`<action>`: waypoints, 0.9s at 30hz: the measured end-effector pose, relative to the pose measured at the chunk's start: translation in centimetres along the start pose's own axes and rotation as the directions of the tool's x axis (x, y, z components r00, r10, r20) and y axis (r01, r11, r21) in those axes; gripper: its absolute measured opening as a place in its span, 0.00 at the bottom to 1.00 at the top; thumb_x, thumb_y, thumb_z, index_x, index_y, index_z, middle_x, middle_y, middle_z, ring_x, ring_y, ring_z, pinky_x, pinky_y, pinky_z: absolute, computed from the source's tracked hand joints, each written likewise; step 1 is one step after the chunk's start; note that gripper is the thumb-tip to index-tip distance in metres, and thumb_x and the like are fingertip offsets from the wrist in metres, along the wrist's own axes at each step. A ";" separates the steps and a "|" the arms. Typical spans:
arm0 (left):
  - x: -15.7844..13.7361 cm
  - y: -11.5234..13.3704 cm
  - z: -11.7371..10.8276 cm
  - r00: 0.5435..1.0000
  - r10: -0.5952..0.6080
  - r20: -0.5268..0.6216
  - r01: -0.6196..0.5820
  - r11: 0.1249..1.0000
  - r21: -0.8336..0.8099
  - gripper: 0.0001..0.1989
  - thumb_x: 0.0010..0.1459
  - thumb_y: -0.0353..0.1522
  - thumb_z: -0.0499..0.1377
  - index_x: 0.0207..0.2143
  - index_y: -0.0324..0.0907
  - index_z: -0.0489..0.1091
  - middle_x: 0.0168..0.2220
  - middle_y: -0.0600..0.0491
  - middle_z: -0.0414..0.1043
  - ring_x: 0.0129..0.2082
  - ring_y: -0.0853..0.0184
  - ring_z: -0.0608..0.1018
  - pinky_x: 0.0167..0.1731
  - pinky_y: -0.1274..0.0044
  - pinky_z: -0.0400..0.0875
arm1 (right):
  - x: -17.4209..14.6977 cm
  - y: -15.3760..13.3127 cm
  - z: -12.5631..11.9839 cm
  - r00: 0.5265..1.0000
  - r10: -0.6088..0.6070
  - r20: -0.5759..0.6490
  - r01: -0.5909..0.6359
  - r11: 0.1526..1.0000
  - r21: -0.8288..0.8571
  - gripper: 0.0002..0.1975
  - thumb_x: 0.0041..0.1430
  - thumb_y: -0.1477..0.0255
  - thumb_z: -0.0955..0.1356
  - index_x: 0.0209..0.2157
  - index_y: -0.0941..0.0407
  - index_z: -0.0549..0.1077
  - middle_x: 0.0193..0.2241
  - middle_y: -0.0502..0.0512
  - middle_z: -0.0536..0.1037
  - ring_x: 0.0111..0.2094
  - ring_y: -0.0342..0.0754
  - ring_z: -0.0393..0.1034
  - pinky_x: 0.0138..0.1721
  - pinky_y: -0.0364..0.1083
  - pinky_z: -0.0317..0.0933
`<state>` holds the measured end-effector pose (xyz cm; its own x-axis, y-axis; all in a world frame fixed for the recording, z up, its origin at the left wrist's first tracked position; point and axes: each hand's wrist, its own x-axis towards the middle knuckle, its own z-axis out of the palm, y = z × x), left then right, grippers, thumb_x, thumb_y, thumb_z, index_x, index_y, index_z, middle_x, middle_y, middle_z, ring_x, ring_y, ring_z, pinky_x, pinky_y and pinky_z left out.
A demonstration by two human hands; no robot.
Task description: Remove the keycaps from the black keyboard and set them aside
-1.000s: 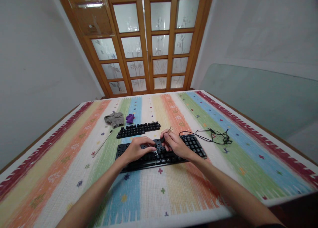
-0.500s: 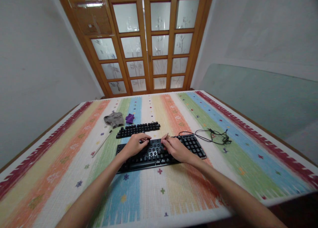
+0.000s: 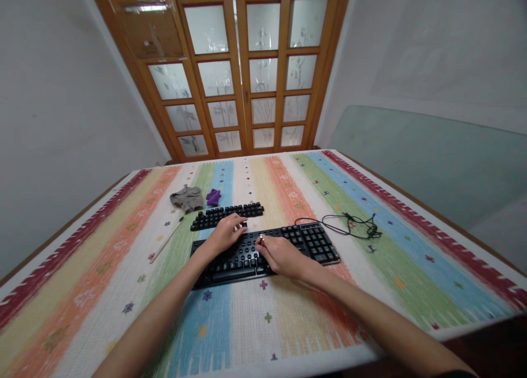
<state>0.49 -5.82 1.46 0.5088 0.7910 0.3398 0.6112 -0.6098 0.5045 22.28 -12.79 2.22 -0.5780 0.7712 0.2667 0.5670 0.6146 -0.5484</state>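
Observation:
A black keyboard (image 3: 263,260) lies across the tablecloth, its upper middle stripped of keycaps. Several loose black keycaps (image 3: 209,218) stand in rows just behind it. My left hand (image 3: 225,232) hovers over the keyboard's back edge, thumb and fingers closed on a black keycap (image 3: 244,224) beside the near row. Over the bared middle of the keyboard is my right hand (image 3: 280,253), its fingers pinching a small, shiny metal tool (image 3: 261,238). Most of that tool is hidden in the grip.
A grey cloth (image 3: 187,198) and a purple cloth (image 3: 213,197) lie behind the loose keycaps. To the left rests a thin brush-like stick (image 3: 167,240). The coiled black cable (image 3: 358,227) is at the right. Striped tablecloth (image 3: 135,312) covers the table; wooden glass doors (image 3: 242,103) stand beyond.
My left hand has moved slightly away from me, toward the loose keycaps. My right hand has shifted left and a little nearer me, with the metal tool still in its fingers.

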 end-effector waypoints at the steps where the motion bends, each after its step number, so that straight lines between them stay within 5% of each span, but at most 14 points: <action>1: 0.1 -0.2 0.0 1.000 0.009 0.004 -0.009 1.000 0.025 0.10 0.60 0.30 0.58 0.44 0.39 0.73 0.35 0.49 0.73 0.33 0.65 0.76 0.40 0.72 0.71 | 0.4 0.1 -0.1 1.000 0.016 0.015 -0.015 0.999 -0.032 0.13 0.69 0.69 0.57 0.39 0.59 0.69 0.34 0.63 0.77 0.34 0.52 0.72 0.39 0.48 0.61; 10: 1.2 -1.3 -0.1 0.997 0.076 0.031 -0.081 0.952 0.294 0.06 0.58 0.28 0.60 0.38 0.40 0.75 0.40 0.46 0.71 0.43 0.58 0.71 0.45 0.66 0.67 | 2.9 1.2 -0.1 0.977 0.192 -0.087 -0.191 0.981 0.021 0.16 0.71 0.67 0.56 0.36 0.58 0.69 0.30 0.59 0.77 0.31 0.49 0.71 0.35 0.44 0.57; 16: 1.6 -2.2 0.1 0.996 0.074 0.047 -0.086 0.939 0.332 0.07 0.56 0.29 0.61 0.37 0.42 0.77 0.41 0.47 0.70 0.43 0.58 0.70 0.45 0.66 0.66 | 2.7 1.7 -0.6 0.951 0.292 -0.105 -0.258 0.932 0.255 0.19 0.71 0.64 0.55 0.29 0.57 0.66 0.20 0.49 0.69 0.24 0.46 0.66 0.31 0.43 0.56; 27: 2.2 -2.8 0.5 0.995 0.085 0.053 -0.099 0.911 0.400 0.06 0.55 0.29 0.62 0.36 0.41 0.77 0.41 0.46 0.69 0.43 0.57 0.70 0.43 0.66 0.66 | 2.0 0.6 -2.2 0.948 0.282 -0.149 -0.218 0.913 0.344 0.19 0.70 0.63 0.56 0.28 0.56 0.66 0.19 0.48 0.68 0.24 0.46 0.66 0.32 0.44 0.58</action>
<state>0.24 -2.37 0.43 0.5904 0.7325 0.3388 0.7489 -0.6538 0.1084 22.77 -10.53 4.12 -0.3002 0.9290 0.2164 0.4417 0.3364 -0.8317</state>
